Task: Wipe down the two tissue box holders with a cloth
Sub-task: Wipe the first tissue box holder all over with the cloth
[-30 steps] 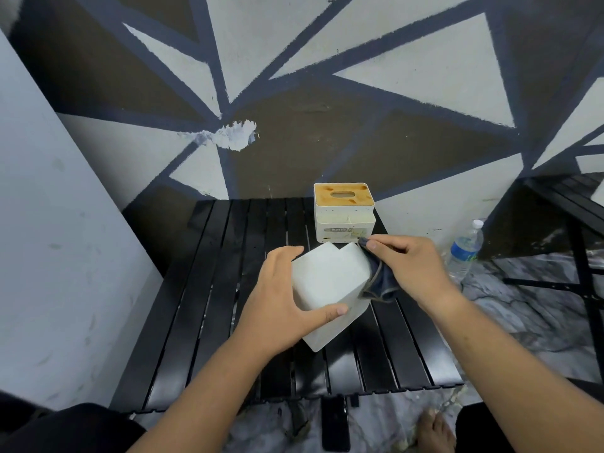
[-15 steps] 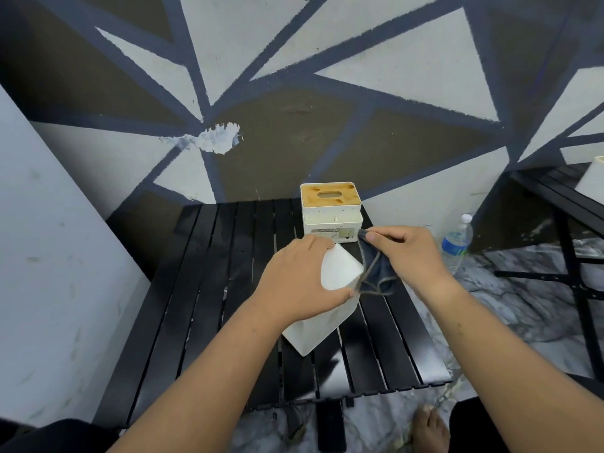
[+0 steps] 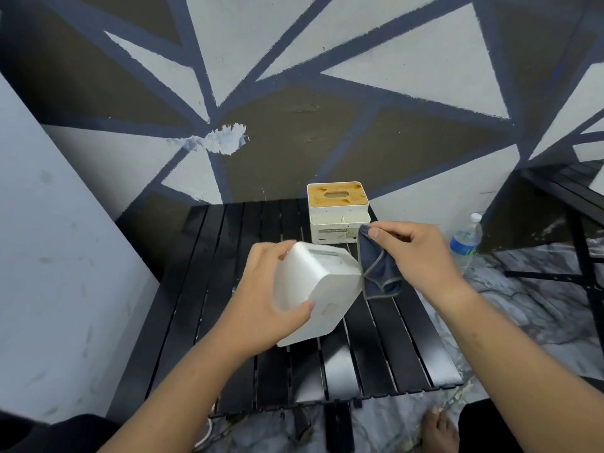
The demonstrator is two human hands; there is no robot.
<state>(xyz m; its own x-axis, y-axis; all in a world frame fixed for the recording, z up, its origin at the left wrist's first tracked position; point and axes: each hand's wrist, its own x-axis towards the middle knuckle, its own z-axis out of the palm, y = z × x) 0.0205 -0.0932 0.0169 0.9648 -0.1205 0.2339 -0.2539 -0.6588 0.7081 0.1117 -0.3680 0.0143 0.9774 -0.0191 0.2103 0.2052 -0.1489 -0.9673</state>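
A plain white tissue box holder (image 3: 318, 289) is tilted above the black slatted table (image 3: 228, 289). My left hand (image 3: 266, 299) grips its left side, thumb on the near face. My right hand (image 3: 415, 256) pinches a dark blue cloth (image 3: 379, 271), which hangs against the holder's right edge. A second holder (image 3: 338, 212), white with a wooden top and an oval slot, stands upright at the table's far edge, just behind my right hand.
A clear water bottle (image 3: 465, 241) with a blue label stands on the marble floor to the right. Another black table (image 3: 568, 191) is at the far right. A painted wall runs close behind. My bare foot (image 3: 438, 429) shows below the table's front edge.
My left hand has turned the white holder, so its rounded upper side now faces me. The right hand with the cloth has stayed at the holder's right edge.
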